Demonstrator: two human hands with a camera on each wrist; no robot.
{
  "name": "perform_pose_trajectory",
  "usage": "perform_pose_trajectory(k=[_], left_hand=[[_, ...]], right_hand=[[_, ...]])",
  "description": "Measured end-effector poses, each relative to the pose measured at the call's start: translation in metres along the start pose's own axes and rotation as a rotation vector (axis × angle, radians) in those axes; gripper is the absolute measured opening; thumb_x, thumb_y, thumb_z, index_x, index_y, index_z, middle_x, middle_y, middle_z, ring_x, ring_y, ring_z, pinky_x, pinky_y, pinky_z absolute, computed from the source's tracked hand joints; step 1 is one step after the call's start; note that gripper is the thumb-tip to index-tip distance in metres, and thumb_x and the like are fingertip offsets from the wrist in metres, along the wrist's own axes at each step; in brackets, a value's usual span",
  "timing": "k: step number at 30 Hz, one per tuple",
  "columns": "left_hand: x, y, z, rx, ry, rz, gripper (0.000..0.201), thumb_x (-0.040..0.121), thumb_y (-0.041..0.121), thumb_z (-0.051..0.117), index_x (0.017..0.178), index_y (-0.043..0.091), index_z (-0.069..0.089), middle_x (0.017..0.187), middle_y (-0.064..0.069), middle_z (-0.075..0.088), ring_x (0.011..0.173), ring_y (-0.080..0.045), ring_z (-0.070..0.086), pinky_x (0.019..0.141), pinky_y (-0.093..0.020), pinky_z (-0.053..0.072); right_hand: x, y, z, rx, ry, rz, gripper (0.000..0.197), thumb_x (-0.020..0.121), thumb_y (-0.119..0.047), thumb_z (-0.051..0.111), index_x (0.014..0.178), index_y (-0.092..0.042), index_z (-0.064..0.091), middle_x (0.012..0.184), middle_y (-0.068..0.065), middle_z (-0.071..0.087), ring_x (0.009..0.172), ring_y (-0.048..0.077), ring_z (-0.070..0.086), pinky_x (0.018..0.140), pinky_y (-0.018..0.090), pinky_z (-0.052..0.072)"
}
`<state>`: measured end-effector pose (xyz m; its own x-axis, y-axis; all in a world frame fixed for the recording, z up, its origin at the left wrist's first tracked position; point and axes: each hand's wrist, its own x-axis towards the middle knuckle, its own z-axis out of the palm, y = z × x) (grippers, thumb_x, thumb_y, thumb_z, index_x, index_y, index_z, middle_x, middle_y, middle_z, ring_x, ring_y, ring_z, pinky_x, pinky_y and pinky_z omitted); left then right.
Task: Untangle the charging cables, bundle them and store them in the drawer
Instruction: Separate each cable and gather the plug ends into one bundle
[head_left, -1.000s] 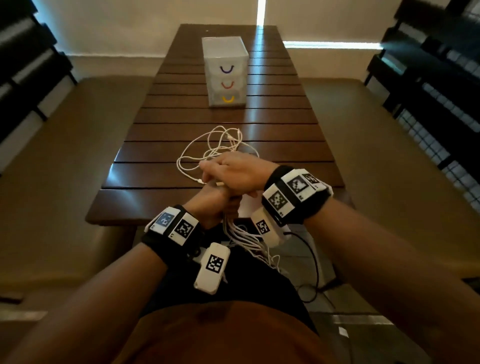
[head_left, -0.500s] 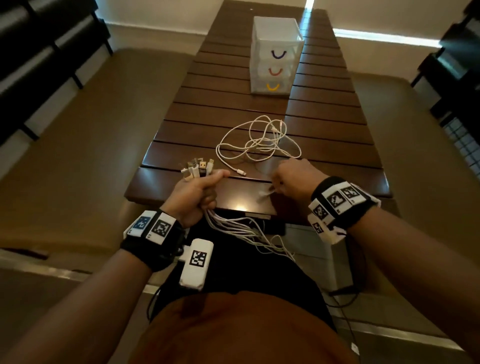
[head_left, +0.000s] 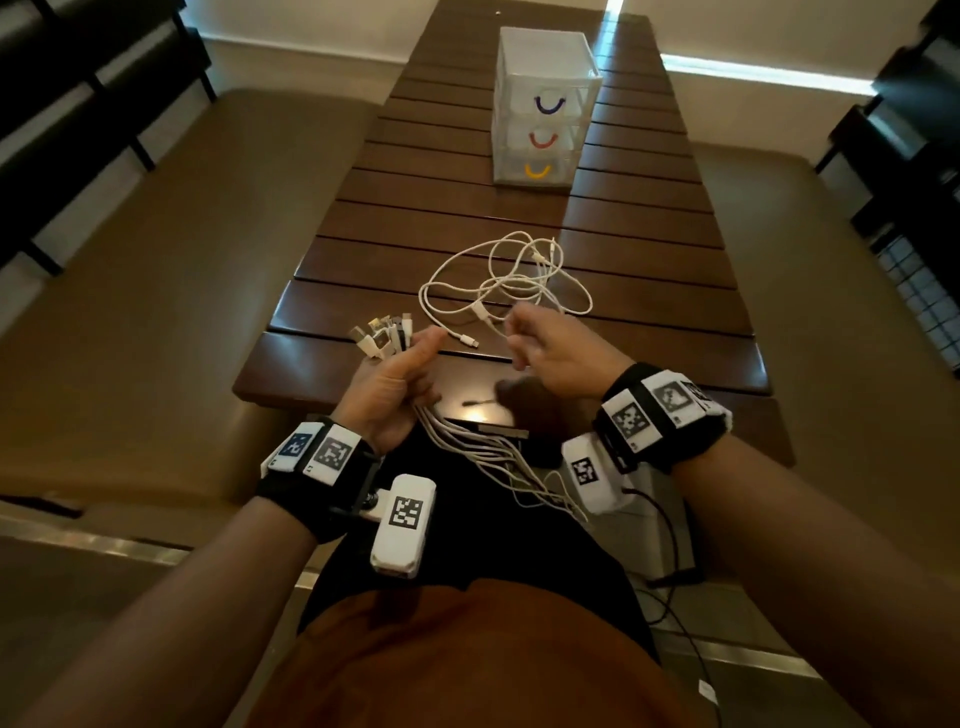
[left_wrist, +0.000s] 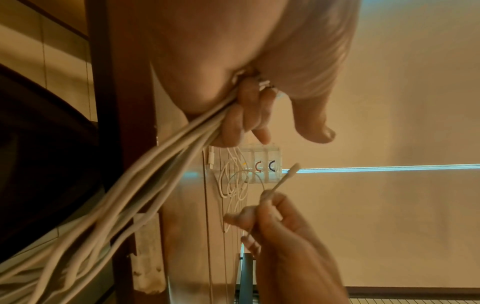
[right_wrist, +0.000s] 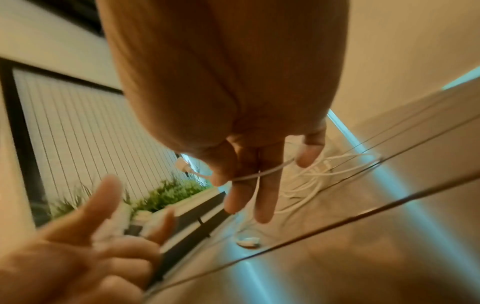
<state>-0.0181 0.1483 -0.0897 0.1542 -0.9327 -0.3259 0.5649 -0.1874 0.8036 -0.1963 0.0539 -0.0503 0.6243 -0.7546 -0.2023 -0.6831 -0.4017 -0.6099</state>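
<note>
Since half a second ago the right hand (head_left: 558, 351) has lifted, pinching a cable (head_left: 498, 291) from the loose tangle ahead of it. Left hand (head_left: 387, 387) grips the gathered cables (head_left: 467, 441), plugs beyond its fingers. Draw slowly, clearing loops; drawers (head_left: 543, 109) stand far ahead.

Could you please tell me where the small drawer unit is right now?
In the head view, the drawer unit stands upright at the table's far end, right of centre, beyond the loose cable tangle.
</note>
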Motion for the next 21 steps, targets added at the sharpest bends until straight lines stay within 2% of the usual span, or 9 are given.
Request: perform_pose_trajectory(k=[3, 5, 7, 9, 12, 15, 17, 19, 21], left_hand=[[0.004, -0.005, 0.002, -0.047, -0.052, 0.007, 0.081, 0.038, 0.045, 0.096, 0.103, 0.012, 0.058, 0.048, 0.011, 0.037, 0.039, -0.001, 0.033, 0.041, -0.016, 0.034], [0.006, -0.009, 0.005, -0.045, -0.042, 0.04, 0.091, 0.041, 0.05, 0.094, 0.112, 0.007, 0.057, 0.055, 0.007, 0.042, 0.045, -0.005, 0.036, 0.044, -0.019, 0.037], [0.006, -0.01, 0.012, -0.034, 0.035, 0.061, 0.076, 0.052, 0.055, 0.089, 0.103, 0.005, 0.061, 0.064, 0.001, 0.047, 0.052, -0.01, 0.042, 0.049, -0.024, 0.037], [0.007, -0.008, 0.019, -0.061, 0.188, 0.073, 0.045, 0.071, 0.054, 0.075, 0.072, 0.014, 0.054, 0.059, 0.002, 0.046, 0.043, -0.007, 0.041, 0.041, -0.019, 0.033], [0.006, -0.001, 0.023, -0.135, 0.277, 0.118, 0.047, 0.089, 0.053, 0.055, 0.061, 0.02, 0.037, 0.051, 0.006, 0.038, 0.035, -0.003, 0.029, 0.034, -0.017, 0.026], [0.003, 0.005, 0.021, -0.225, 0.232, 0.122, 0.048, 0.088, 0.058, 0.049, 0.061, 0.02, 0.037, 0.059, 0.002, 0.05, 0.054, -0.01, 0.05, 0.051, -0.022, 0.043], [-0.002, 0.01, 0.021, -0.299, 0.167, 0.125, 0.049, 0.088, 0.059, 0.046, 0.06, 0.02, 0.035, 0.054, 0.003, 0.049, 0.063, -0.015, 0.058, 0.066, -0.029, 0.052], [-0.007, 0.014, 0.021, -0.351, 0.083, 0.125, 0.052, 0.087, 0.06, 0.044, 0.055, 0.021, 0.031, 0.044, 0.006, 0.033, 0.047, -0.01, 0.045, 0.055, -0.025, 0.05], [-0.01, 0.019, 0.022, -0.32, 0.029, 0.103, 0.054, 0.09, 0.058, 0.042, 0.053, 0.021, 0.027, 0.041, 0.008, 0.022, 0.037, -0.006, 0.026, 0.04, -0.019, 0.034]], right_hand=[[-0.004, -0.024, 0.008, 0.081, 0.015, -0.048, 0.013, 0.099, -0.022, 0.043, 0.089, -0.025, 0.05, 0.073, -0.01, 0.056, 0.077, 0.012, 0.054, 0.09, 0.045, 0.042], [-0.008, -0.036, 0.014, 0.033, 0.0, -0.06, 0.015, 0.099, -0.023, 0.044, 0.085, -0.029, 0.048, 0.072, -0.013, 0.054, 0.083, 0.012, 0.052, 0.096, 0.045, 0.039], [-0.013, -0.045, 0.018, 0.027, -0.047, -0.081, 0.013, 0.097, -0.023, 0.048, 0.085, -0.027, 0.049, 0.072, -0.013, 0.054, 0.081, 0.012, 0.053, 0.092, 0.042, 0.041], [-0.016, -0.049, 0.023, -0.008, -0.081, -0.117, 0.007, 0.095, -0.026, 0.052, 0.088, -0.026, 0.054, 0.074, -0.012, 0.056, 0.081, 0.013, 0.054, 0.091, 0.043, 0.043], [-0.017, -0.038, 0.019, -0.089, -0.069, -0.112, 0.009, 0.09, -0.035, 0.062, 0.088, -0.027, 0.06, 0.083, -0.009, 0.064, 0.083, 0.014, 0.06, 0.089, 0.039, 0.047], [-0.018, -0.015, 0.007, -0.038, -0.048, -0.084, 0.015, 0.086, -0.03, 0.07, 0.086, -0.016, 0.065, 0.087, -0.001, 0.065, 0.081, 0.013, 0.059, 0.08, 0.034, 0.05], [-0.014, 0.004, -0.003, -0.065, 0.058, -0.092, 0.018, 0.084, -0.026, 0.072, 0.079, -0.011, 0.062, 0.093, 0.003, 0.058, 0.085, 0.013, 0.053, 0.081, 0.031, 0.047], [-0.007, 0.022, -0.016, -0.046, 0.269, -0.116, 0.019, 0.081, -0.019, 0.074, 0.07, -0.013, 0.059, 0.1, 0.004, 0.054, 0.095, 0.016, 0.051, 0.089, 0.035, 0.046], [0.001, 0.034, -0.03, -0.023, 0.503, -0.144, 0.022, 0.078, -0.019, 0.076, 0.066, -0.016, 0.058, 0.102, 0.005, 0.053, 0.1, 0.021, 0.052, 0.09, 0.038, 0.046]])
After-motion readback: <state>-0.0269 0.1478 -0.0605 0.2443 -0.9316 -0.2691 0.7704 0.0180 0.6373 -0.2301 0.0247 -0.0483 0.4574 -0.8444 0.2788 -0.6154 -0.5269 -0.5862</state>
